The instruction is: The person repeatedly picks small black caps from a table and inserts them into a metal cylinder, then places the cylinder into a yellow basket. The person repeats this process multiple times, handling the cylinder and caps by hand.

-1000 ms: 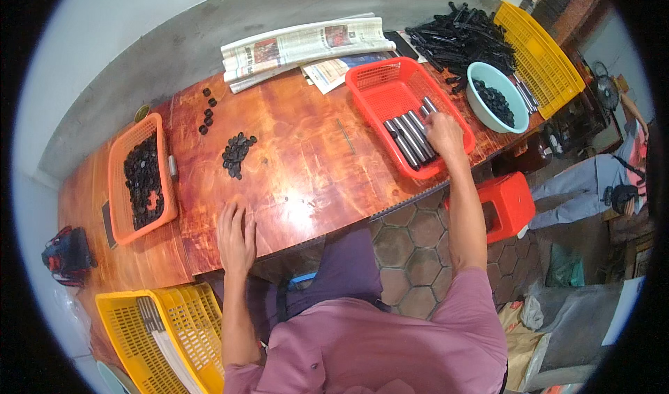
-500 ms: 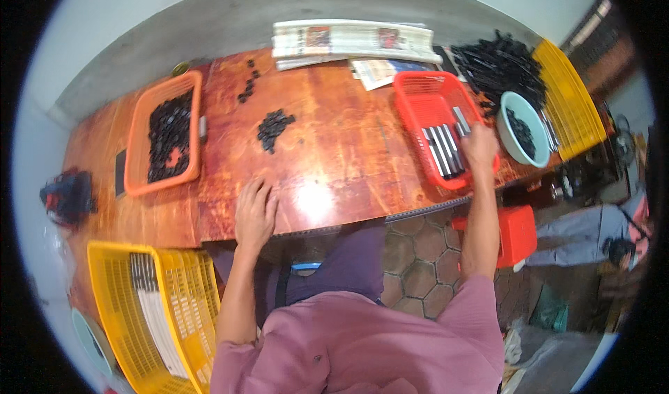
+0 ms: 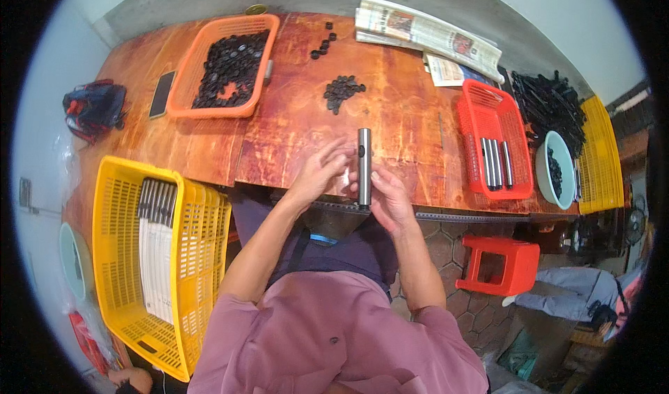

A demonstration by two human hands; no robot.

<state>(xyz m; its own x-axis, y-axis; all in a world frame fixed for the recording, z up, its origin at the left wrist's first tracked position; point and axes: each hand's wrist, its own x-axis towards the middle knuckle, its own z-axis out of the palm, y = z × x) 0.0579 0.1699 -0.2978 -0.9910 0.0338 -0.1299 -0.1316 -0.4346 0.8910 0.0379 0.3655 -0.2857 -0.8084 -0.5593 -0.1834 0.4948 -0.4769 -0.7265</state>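
Note:
Upright in front of me is a silver metal tube (image 3: 364,167) with a dark slot near its top and a black lower end. My right hand (image 3: 391,197) grips it from the right, thumb along its side. On its other side, my left hand (image 3: 322,167) has its fingers apart, close to the tube with nothing visible in them. Several similar silver tubes (image 3: 494,164) lie in the red basket (image 3: 479,108) to the right. A small heap of black pieces (image 3: 341,92) rests on the wooden table (image 3: 300,136) beyond my hands.
At the left are an orange basket (image 3: 182,96) of black pieces, a phone (image 3: 162,93) and a yellow crate (image 3: 104,255). Rightward stand a pale blue bowl (image 3: 549,185), black strips (image 3: 550,105) and another yellow crate (image 3: 601,164). Folded newspapers (image 3: 428,35) lie behind; a red stool (image 3: 502,255) stands below.
My right hand has come from the red basket to the middle, holding a silver tube. My left hand has lifted off the table toward it. The whole view has shifted.

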